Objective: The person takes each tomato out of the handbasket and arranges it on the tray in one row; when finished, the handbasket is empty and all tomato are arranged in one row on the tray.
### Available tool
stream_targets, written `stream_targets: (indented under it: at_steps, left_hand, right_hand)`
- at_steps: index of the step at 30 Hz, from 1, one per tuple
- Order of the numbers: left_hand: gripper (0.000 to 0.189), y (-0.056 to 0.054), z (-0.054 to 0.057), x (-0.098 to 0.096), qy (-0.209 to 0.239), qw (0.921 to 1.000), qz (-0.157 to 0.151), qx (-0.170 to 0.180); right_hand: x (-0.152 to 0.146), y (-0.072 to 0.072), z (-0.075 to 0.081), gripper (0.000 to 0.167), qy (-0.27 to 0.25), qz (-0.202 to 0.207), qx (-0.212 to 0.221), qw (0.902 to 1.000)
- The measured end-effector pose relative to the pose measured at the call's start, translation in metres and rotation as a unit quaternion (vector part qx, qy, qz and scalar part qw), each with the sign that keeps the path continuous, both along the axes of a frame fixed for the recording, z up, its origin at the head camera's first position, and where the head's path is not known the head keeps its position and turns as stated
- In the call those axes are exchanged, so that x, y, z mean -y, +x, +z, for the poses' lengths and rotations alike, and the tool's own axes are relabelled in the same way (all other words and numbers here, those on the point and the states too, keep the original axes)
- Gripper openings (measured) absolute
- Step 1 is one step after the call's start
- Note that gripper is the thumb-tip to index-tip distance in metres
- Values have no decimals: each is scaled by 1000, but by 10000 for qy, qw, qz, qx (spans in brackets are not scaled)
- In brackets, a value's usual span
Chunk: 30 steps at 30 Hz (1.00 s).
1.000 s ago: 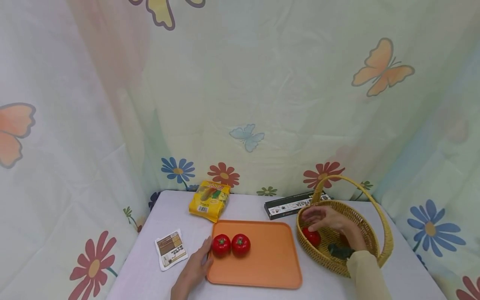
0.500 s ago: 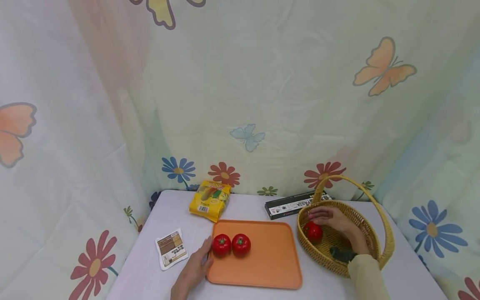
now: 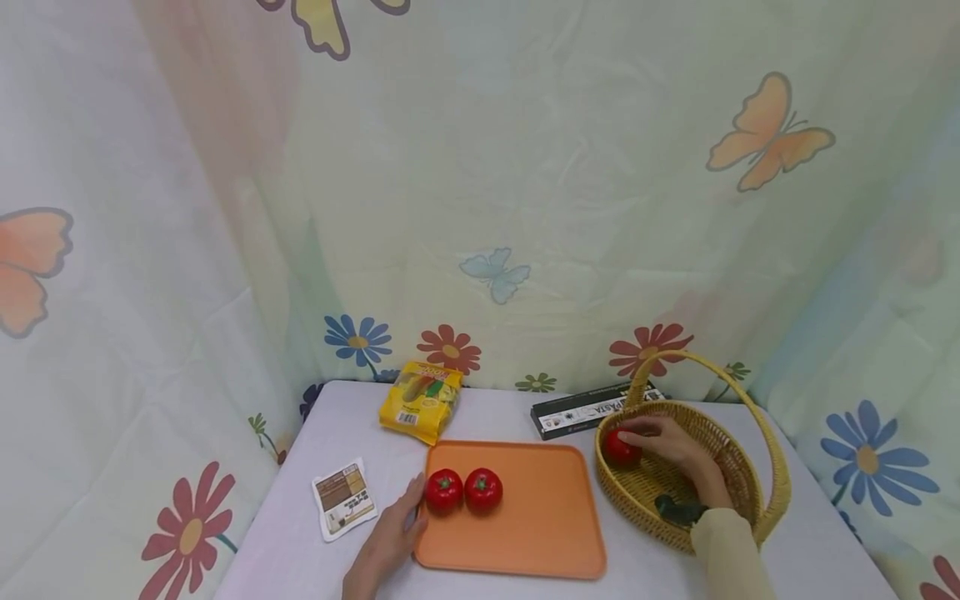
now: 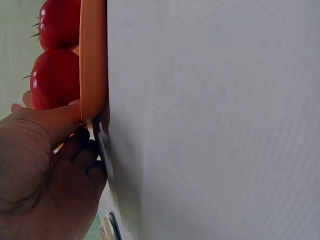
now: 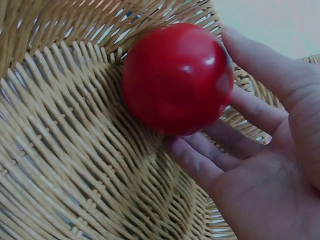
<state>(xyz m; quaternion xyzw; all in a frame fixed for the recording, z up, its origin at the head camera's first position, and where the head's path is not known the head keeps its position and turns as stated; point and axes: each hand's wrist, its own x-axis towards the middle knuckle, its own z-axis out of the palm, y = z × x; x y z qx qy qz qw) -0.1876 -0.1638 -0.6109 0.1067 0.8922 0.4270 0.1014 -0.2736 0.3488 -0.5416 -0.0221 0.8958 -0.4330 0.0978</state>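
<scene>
My right hand [image 3: 667,442] reaches into a wicker basket [image 3: 630,510] on the right. Its thumb and fingers are round a red tomato [image 5: 175,80], which sits against the basket's woven wall. A dark green vegetable [image 3: 678,510] lies in the basket near my wrist; its kind is unclear. On the left, my left hand [image 3: 386,533] holds the left edge of an orange tray [image 3: 540,517]. In the left wrist view the thumb is at the rim, with curled fingers low beside it. Two tomatoes with green stems, one left [image 3: 444,490] and one right [image 3: 483,490], stand on the tray.
A yellow food packet [image 3: 420,402] lies behind the tray, and a white and brown sachet [image 3: 345,500] lies left of it. A black pasta box [image 3: 585,411] lies behind the basket. The basket's tall handle [image 3: 776,471] arches over its right side. A printed curtain [image 3: 487,167] encloses the table.
My right hand's fingers and thumb have come round the tomato in the basket, and the tomato has shifted slightly. My left hand and the tray stay put.
</scene>
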Motion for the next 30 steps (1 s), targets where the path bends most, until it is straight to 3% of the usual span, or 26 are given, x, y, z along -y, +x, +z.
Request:
stream_targets:
  at_steps: [9,14,18,24,30]
  left_hand:
    - [70,2,1,-1,-12,10000,41,9]
    - [70,3,1,-1,25,10000,27,-21]
    - [70,3,1,-1,23,10000,-6,-53]
    - [69,3,1,-1,16,10000,7,-33]
    - [70,2,2,-2,-7,10000,42,17]
  right_hand:
    - [-3,1,2,56,-73,128,363,9992]
    - [-7,6,3,64,-200,478,476,9975]
    - [-10,8,2,62,-304,713,522,9956]
    - [-13,9,-3,63,-266,667,512,9961]
    - [-10,9,-4,63,-204,317,431,9984]
